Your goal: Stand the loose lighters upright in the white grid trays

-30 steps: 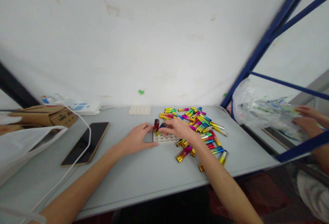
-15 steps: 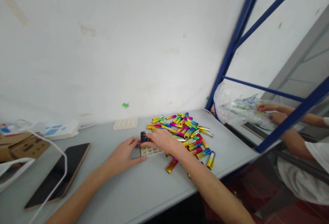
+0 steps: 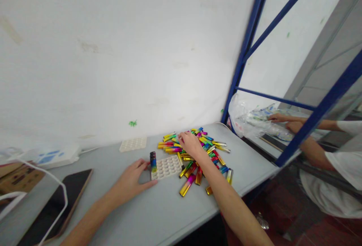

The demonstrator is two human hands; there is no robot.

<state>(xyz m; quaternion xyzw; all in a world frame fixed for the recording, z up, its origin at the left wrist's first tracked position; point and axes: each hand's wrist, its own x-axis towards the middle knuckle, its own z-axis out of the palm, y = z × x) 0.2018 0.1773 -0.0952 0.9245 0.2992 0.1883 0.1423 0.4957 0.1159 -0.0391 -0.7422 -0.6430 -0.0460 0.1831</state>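
Left hand (image 3: 130,181) beside white tray (image 3: 167,167), lighters (image 3: 153,162) upright in it (left end)

Showing, below the frame's centre, a cream tray (image 3: 166,167) with rows of holes, lying flat. Holding dark-topped, rainbow-metallic lighters (image 3: 153,163) in a short row, standing upright at its left end. Spreading just right in a loose heap (image 3: 210,149), glossy yellow, red, green, blue and magenta, lying at odd angles.

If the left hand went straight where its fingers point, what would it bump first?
The left hand would probably bump the standing lighters in the nearer tray. It looks right beside them, maybe touching; depth is unclear.
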